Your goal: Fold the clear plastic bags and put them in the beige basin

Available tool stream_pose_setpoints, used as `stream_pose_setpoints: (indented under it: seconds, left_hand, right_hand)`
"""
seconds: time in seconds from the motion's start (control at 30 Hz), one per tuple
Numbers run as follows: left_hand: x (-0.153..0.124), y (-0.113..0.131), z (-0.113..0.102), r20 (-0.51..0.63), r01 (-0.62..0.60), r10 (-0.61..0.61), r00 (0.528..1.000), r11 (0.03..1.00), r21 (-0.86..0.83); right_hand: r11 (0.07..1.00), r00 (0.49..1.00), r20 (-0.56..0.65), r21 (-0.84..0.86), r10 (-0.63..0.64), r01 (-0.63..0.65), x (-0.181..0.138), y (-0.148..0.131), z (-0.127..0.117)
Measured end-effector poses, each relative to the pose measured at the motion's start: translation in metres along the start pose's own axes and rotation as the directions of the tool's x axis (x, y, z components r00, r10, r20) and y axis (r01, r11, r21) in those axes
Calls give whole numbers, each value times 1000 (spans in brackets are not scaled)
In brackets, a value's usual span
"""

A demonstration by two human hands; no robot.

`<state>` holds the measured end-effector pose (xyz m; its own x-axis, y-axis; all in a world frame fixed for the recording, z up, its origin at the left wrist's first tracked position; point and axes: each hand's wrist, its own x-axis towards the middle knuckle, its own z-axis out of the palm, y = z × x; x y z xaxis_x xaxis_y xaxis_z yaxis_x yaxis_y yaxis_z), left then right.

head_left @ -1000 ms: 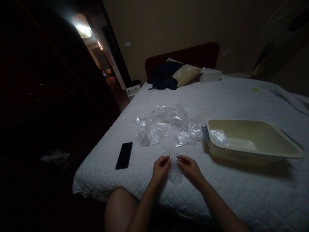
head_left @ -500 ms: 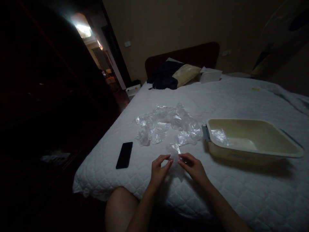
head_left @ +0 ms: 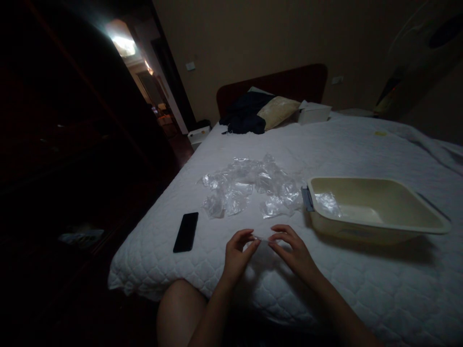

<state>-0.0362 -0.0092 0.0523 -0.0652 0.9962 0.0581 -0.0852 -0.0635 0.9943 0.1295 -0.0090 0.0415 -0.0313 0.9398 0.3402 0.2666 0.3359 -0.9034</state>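
Between my two hands is a small clear plastic bag (head_left: 264, 238), now narrow and hard to make out. My left hand (head_left: 238, 253) pinches its left end between thumb and fingertips. On the other end, my right hand (head_left: 292, 248) closes thumb and fingers, with the index finger raised a little. Just beyond them a loose heap of crumpled clear plastic bags (head_left: 238, 178) lies on the white quilted bed cover (head_left: 289, 308). To the right stands a cream plastic tub (head_left: 383, 229) with grey handles; a clear plastic bag (head_left: 328, 205) lies inside, at its left end.
A black phone (head_left: 185, 232) lies left of my hands, near the bed's left edge. Dark clothing (head_left: 246, 113), a beige pillow (head_left: 278, 113) and a white box (head_left: 314, 113) sit by the headboard (head_left: 307, 77). My bare knee (head_left: 183, 311) is at the bed's front edge.
The bag in my hands stood up as a visible sheet and now shows only as a thin strip. My right index finger has lifted. The heap, phone and tub stay put.
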Motion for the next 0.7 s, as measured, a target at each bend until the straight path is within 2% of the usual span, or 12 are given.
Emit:
stream_pose_setpoints:
  seconds: [0.17,0.3,0.43,0.5,0.57,0.63,0.7]
  left_hand:
    - [-1,-4,1,14,-33,33,999,999,-1]
    - [0,-4,1,21,-92,91,996,994,62]
    - [5,-5,-4,10,-156,155,988,983,99]
    - [8,-7,-7,23,-93,92,995,995,30]
    - [10,-10,-9,115,67,-54,992,991,-116]
    - [9,-12,-10,267,261,-198,943,938,-229]
    - [8,-14,-9,373,379,-277,886,895,-236]
  right_hand:
    - [993,993,48,51,107,-110,-2,-5,-2]
    - [982,980,92,60,175,-181,-3,-8,-2]
    - [963,969,80,114,235,-243,-2,-9,-3]
    - [952,964,69,150,258,-266,-1,-9,-4]
    - [942,959,73,183,273,-282,0,-9,-5]
    - [938,958,69,196,279,-287,1,-9,-5]
    - [940,959,57,188,279,-285,2,-7,-4]
